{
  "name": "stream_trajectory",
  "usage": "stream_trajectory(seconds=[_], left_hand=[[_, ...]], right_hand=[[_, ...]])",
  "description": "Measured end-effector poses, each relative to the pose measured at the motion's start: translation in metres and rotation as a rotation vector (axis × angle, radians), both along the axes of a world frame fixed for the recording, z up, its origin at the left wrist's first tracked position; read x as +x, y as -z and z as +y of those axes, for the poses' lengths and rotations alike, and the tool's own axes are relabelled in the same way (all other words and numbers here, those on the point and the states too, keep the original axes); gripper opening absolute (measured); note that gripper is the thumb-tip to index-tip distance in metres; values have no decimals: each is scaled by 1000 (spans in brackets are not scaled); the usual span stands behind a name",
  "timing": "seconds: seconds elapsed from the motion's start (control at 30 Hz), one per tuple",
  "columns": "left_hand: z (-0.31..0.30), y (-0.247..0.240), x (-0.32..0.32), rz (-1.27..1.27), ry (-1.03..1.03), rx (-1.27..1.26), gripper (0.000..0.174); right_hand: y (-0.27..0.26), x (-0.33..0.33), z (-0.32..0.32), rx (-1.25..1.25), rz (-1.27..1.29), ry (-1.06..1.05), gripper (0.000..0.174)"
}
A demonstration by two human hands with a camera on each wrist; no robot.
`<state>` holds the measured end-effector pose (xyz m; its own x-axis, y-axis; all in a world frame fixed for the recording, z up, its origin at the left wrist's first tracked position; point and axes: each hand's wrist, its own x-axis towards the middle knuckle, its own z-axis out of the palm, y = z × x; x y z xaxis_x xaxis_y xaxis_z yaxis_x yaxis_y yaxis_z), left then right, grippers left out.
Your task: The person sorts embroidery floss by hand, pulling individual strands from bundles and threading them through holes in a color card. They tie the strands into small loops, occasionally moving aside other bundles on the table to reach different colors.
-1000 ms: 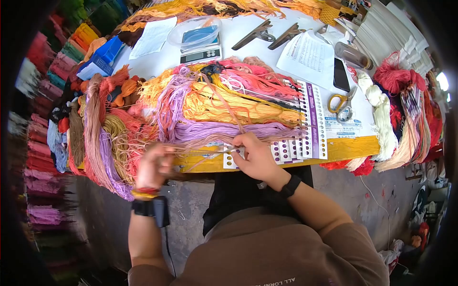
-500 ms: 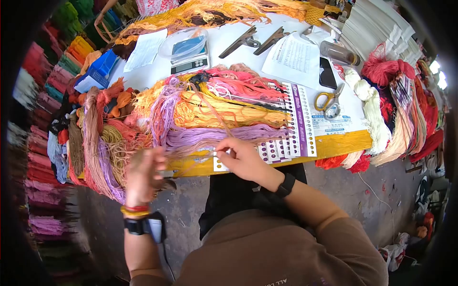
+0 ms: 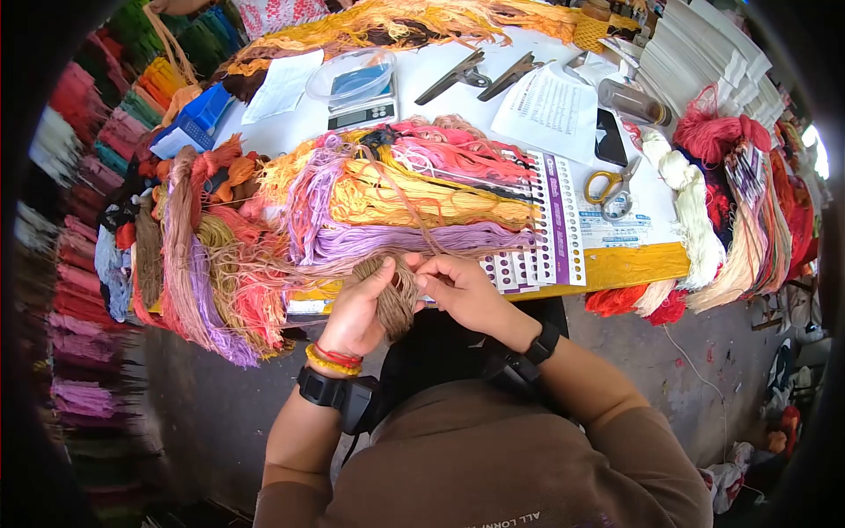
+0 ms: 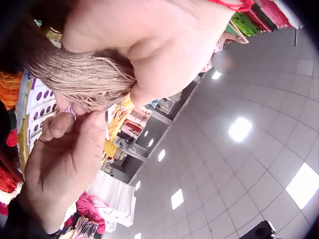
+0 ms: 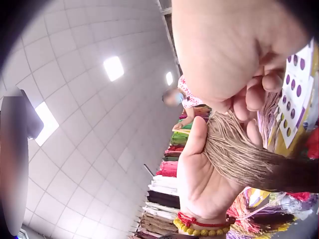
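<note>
In the head view, my left hand (image 3: pixel 356 312) grips a brown skein of thread (image 3: pixel 398 304) in front of the table's edge. Its thumb lies over the bundle, as the right wrist view also shows, where the strands (image 5: pixel 239 154) fan across the palm. My right hand (image 3: pixel 471 295) meets it from the other side, curled fingertips pinching at the skein's end. Seen from the left wrist, the right thumb and forefinger (image 4: pixel 92 129) press together right at the strands. Lilac, yellow and pink threads (image 3: pixel 422 194) lie just beyond both hands, attached along punched cards (image 3: pixel 559 220).
Scissors (image 3: pixel 612 189) and a phone (image 3: pixel 609 136) lie to the right, near paper sheets (image 3: pixel 546 110). Further back are a scale (image 3: pixel 361 114) with a plastic bowl and two large clips (image 3: pixel 453 75). Skeins hang over both table ends. Another person (image 5: pixel 189 99) stands across the table.
My left hand, blurred at the table's left front earlier, has moved right to meet the right hand and now holds the brown skein. The right hand has stayed near the card ends.
</note>
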<state>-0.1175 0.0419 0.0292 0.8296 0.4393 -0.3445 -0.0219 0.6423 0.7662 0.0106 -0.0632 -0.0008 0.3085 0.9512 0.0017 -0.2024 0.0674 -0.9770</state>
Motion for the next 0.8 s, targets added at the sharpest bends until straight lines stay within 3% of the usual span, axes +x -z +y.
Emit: stream_trajectory(seconds=[0.23, 0.57, 0.8], left_hand=[[-3, 2, -2, -29, -88, 101, 28], [-8, 4, 0, 9, -123, 242, 35], [-9, 3, -3, -10, -164, 222, 35]], right_hand=[[2, 0, 2, 22, 18, -40, 10], [12, 2, 1, -58, -57, -47, 14], [14, -4, 3, -45, -20, -24, 14]])
